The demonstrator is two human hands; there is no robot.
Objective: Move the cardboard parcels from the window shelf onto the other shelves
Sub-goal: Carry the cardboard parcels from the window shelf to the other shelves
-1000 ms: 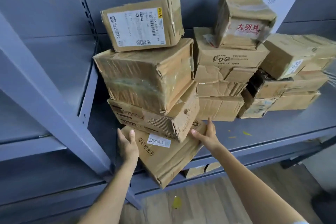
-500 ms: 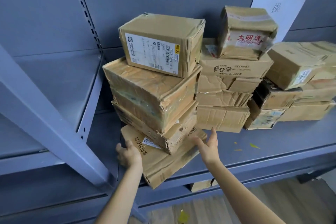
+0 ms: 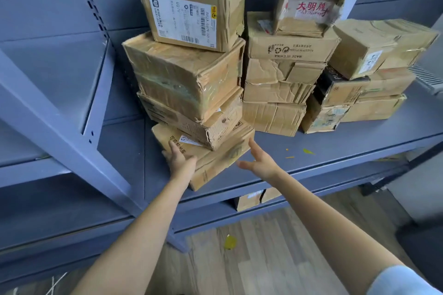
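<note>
Our stack (image 3: pixel 189 74) of four parcels sits at the shelf's (image 3: pixel 335 151) left end, leaning back so it won't topple. The bottom box (image 3: pixel 215 158) lies skewed, long axis running diagonally, one corner over the front edge. Our left hand (image 3: pixel 178 159) presses flat against it; our right hand (image 3: pixel 257 161) hangs released, just beside it.

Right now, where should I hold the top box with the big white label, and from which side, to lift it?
Probably by its two short ends, one hand at each. The labelled box lies crosswise on top of the stack, nothing on it, label facing you. Come from the front, reaching up; its right end nearly touches the neighbouring stack, so that side looks tight.
</note>
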